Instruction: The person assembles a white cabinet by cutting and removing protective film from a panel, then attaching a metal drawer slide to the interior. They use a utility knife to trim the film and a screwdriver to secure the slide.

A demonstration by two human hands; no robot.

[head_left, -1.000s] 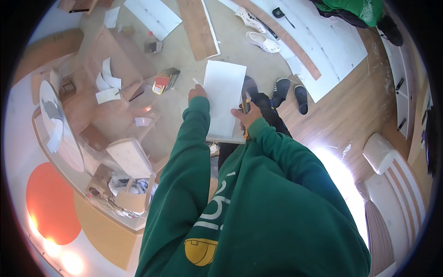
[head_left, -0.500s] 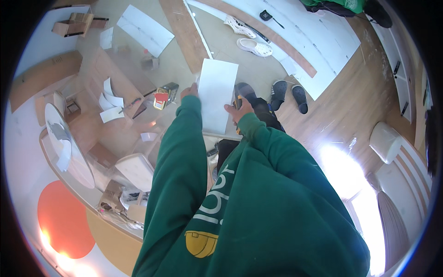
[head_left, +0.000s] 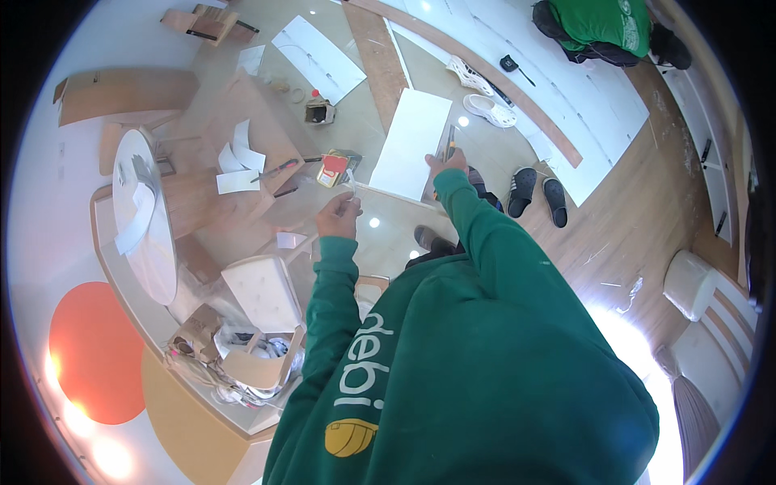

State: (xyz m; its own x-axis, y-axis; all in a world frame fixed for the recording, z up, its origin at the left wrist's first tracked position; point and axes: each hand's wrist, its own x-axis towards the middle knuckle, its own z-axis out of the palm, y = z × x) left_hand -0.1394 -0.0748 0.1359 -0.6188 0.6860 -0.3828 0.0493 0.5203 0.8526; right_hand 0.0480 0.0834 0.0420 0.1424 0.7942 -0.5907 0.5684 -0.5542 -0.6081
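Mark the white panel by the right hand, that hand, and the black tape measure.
White panel (head_left: 411, 145): head view, middle of its upper face.
Right hand (head_left: 448, 165): head view, middle of the hand.
Black tape measure (head_left: 508, 62): head view, its case.

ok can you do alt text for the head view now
A person's right hand grips a yellow-and-black tool at the right edge of a white rectangular panel, while the left hand pinches a thin pale piece. White clogs and dark shoes lie to the panel's right, and someone in a green top shows at upper right.
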